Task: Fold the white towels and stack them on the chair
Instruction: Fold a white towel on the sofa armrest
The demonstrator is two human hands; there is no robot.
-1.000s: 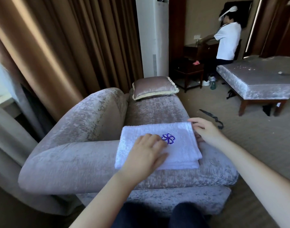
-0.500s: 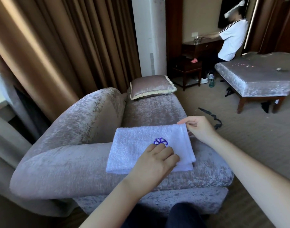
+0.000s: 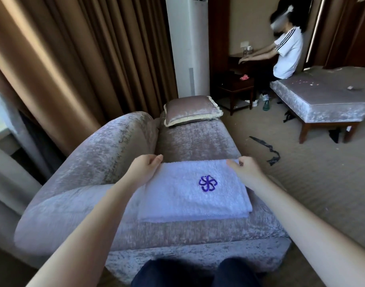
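towel: folded white towel (image 3: 190,193) lying on the chair (image 3: 119,158)
hands: left hand (image 3: 145,169) and right hand (image 3: 244,169) each pinching a far corner

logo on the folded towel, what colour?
Purple, a pinwheel-like emblem stitched on the white towel; clearest in the head view.

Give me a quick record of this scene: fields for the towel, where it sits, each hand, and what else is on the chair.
item: white towel, folded, purple emblem facing up
place: flat on the near end of the chair seat
left side: left hand grips the towel's far left corner
right side: right hand grips its far right corner
also on chair: cushion at the far end of the seat
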